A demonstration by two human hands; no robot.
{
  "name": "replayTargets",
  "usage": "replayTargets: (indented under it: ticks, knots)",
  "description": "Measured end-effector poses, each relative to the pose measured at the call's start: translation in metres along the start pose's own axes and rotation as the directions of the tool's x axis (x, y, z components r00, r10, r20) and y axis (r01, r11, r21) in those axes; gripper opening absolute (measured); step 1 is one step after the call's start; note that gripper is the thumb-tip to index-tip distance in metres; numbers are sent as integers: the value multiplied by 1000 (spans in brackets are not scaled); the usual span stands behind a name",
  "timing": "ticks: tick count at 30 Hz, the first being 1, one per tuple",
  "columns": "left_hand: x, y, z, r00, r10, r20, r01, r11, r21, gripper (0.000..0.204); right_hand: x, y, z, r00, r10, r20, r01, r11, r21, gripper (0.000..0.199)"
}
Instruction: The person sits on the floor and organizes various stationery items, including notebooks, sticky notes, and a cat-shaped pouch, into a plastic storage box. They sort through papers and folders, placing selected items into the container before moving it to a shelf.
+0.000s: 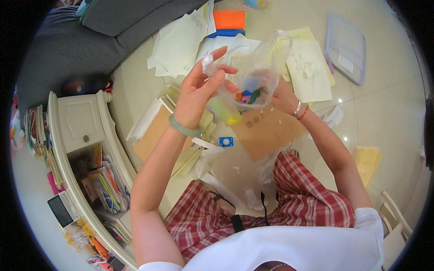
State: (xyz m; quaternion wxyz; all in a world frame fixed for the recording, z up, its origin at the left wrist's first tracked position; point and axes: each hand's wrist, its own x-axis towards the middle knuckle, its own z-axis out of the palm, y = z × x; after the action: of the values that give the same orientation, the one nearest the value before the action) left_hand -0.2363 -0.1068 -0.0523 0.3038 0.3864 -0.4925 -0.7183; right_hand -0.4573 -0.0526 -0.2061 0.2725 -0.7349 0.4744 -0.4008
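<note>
A clear plastic bag (272, 61) hangs in front of me, its left handle caught in the fingers of my left hand (199, 86). Small colourful things (248, 95), among them blue, orange and green ones, show through the plastic. A yellow-green item (228, 113) is blurred at the bag's lower left. At the bag's right side is my right hand (282, 95); its fingers curl behind or inside the plastic, and what they grip is obscured. Below the bag lies a brown paper envelope (266, 135) with writing on it, and beside that a small blue card (225, 142).
Loose papers (181, 43) and an orange pouch (229, 20) lie at the far side. Handwritten sheets (309, 72) and a translucent plastic case (346, 49) are at far right. A cream cabinet (83, 122) stands at left, below a dark sofa (68, 40). Yellow folders (366, 162) lie at right.
</note>
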Motion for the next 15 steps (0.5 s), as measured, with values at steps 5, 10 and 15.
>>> replayTargets:
  ticks: [5, 10, 15]
  knots:
    - [-4, -6, 13, 999, 0, 37, 1, 1000, -12, 37, -10, -56, -1, 907, 310, 285, -410, 806, 428, 46]
    - [-1, -7, 56, 986, 11, 167, -4, 999, -41, 27, -11, -78, 17, 775, 355, 522, -522, 826, 214, 53]
    - [1, -12, 23, 980, 5, 201, 6, 999, -51, 29, -29, -66, 6, 865, 323, 384, -501, 558, 661, 33]
